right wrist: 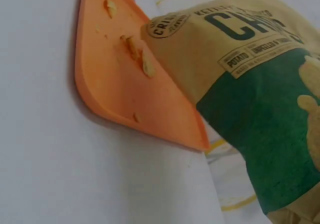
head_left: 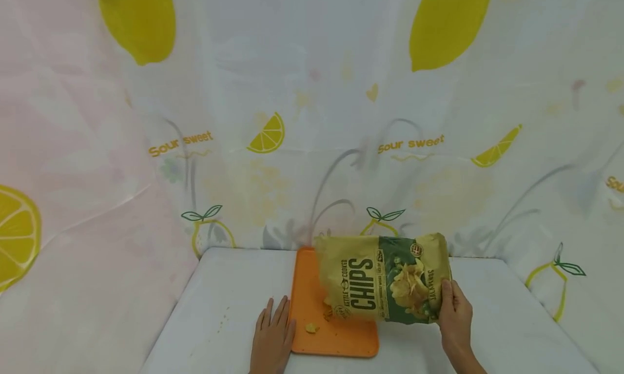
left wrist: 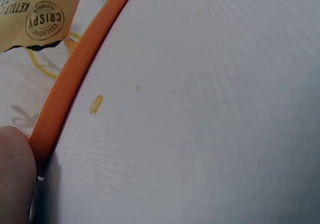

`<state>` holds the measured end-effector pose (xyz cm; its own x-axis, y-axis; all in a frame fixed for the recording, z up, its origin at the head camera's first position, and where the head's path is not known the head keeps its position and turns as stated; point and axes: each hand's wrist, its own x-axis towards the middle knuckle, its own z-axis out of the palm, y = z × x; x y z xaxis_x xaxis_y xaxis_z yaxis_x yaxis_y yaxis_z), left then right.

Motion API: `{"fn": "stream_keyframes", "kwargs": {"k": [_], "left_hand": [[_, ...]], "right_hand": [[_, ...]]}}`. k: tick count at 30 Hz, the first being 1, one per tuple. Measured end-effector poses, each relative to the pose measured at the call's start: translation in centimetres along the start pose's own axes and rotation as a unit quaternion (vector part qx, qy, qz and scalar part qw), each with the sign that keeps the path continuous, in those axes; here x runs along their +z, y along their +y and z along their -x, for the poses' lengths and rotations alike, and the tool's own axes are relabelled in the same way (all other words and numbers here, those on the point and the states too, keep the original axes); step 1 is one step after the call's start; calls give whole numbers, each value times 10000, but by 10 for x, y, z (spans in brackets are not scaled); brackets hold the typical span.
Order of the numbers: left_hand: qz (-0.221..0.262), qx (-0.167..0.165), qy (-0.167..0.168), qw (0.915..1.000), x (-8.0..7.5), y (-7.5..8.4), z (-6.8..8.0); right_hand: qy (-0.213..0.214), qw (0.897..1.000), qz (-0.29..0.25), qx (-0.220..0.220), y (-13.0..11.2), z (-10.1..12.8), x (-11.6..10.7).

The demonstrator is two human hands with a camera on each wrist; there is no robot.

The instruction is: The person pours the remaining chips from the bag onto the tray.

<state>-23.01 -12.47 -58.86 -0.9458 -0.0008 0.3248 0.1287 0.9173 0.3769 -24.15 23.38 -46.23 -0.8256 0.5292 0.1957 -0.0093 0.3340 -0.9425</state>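
A yellow and green chip bag (head_left: 363, 279) lies on its side in the air over an orange tray (head_left: 336, 341). My right hand (head_left: 455, 312) grips the bag's bottom end at the right, thumb on the printed front. The bag's other end points left, over the tray. Several chips (right wrist: 132, 49) lie in the tray, one chip (head_left: 312, 328) near its front left. Flat beside the tray's left edge rests my left hand (head_left: 273, 333), fingers straight, its thumb side at the rim. In the left wrist view a fingertip (left wrist: 15, 174) meets the orange rim (left wrist: 75, 79).
The white table (head_left: 229, 287) carries small yellow crumbs (head_left: 221, 322) left of my left hand. In the left wrist view a larger crumb (left wrist: 96, 104) lies near the tray. A lemon-printed cloth (head_left: 312, 119) hangs behind the table and along its sides.
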Motion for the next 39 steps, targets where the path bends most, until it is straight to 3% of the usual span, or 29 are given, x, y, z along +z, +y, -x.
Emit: {"fn": "stream_keyframes", "kwargs": {"k": [5,9,14,19,23,28,32,39], "left_hand": [[13,52,-2,10000,-3,1,0],[18,29,-16,10000,-3,1,0],[23,27,29,10000,-1,0,1],[86,-31,-68,9999,0,0,1],[83,-60,-122,9999,1,-1,0],[106,-111,-114,9998,1,0,1],[-7,-68,-25,10000,0,0,1],[30,-51,-46,10000,-1,-1,0]], "right_hand": [[201,9990,-297,261,0,1,0],[112,9999,36,42,2,1,-1],[194,9986,-420,247,2,2,-2],[125,9999,59,-42,2,2,1],[275,9994,-180,49,3,4,2],[392,9986,195,-303,4,4,3],[555,9981,-141,-245,2,3,4],[370,9990,-188,-166,0,-1,0]]}}
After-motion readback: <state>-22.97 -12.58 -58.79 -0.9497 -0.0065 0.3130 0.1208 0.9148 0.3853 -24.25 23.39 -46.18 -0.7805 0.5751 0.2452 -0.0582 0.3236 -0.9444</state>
